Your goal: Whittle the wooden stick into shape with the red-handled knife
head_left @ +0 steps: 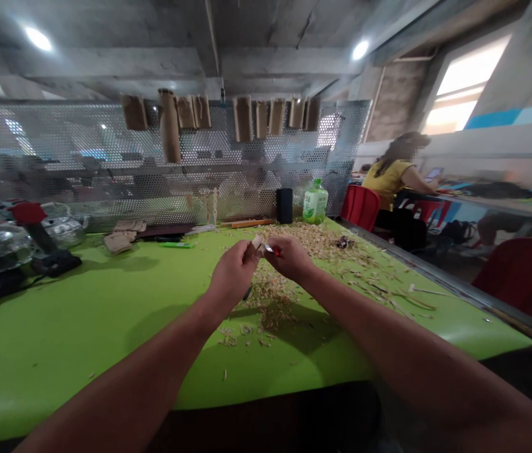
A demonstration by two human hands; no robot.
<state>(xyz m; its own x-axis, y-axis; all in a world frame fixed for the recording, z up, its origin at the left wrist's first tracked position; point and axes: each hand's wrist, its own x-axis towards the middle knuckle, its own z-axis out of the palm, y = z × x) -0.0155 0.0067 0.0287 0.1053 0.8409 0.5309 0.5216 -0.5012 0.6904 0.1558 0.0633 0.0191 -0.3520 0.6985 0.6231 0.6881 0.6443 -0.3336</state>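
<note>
My left hand (233,272) is closed around a small pale piece of wood (257,241), whose end shows above the fingers. Close beside it, my right hand (293,257) grips a knife with a red handle (276,251). The short shiny blade (268,248) points toward the wood; whether it touches cannot be made out. Most of the wood and of the handle is hidden by my fingers. Under both hands, curled wood shavings (272,308) lie heaped on the green tabletop (152,343).
More shavings (322,242) spread across the back right. A green-labelled bottle (315,204) and a black box (284,206) stand by the perforated metal screen (247,170). At left are a red-and-black power tool (34,229) and a green cutter (175,245). A person (395,173) sits at right.
</note>
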